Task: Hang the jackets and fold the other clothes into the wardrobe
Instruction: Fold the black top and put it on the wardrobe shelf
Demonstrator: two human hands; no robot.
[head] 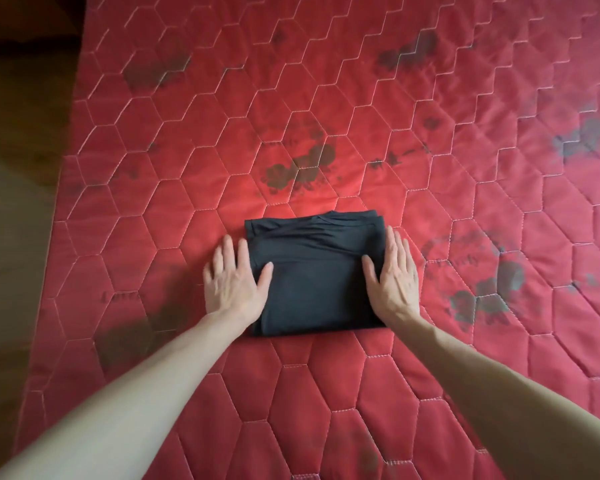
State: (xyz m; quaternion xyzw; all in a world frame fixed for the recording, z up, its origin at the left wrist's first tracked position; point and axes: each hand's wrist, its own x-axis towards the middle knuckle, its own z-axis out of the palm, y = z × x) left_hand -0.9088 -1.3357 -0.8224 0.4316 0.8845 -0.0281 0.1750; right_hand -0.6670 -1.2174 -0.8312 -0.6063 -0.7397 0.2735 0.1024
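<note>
**Two flat hands on a folded black cloth**

We see a folded black garment (316, 275) lying on a red quilted bedspread (361, 109). It is folded into a neat, almost square pile. We cannot tell what kind of clothing it is. It lies in the middle of the bedspread, well away from the left edge and a bit nearer to the edge closest to us than to the far one.

Our left hand (234, 278) lies flat at the left side of the pile. Its fingers are straight and close together, and they point away from us. Most of the hand rests on the bedspread, just beside the cloth. The thumb reaches over onto the black cloth and touches it. This hand looks a little blurry.

Our right hand (394, 275) lies flat at the right side of the pile in the same way. Its fingers are straight too, and the thumb lies on the cloth. The palm rests over the right edge of the pile. Neither hand is curled round anything.

The bedspread has stitched lines that make six-sided shapes. It has dark flower prints here and there, with small words we cannot read. Past the left edge of the bedspread we see a brown floor (18, 168), dark at the top corner
</note>
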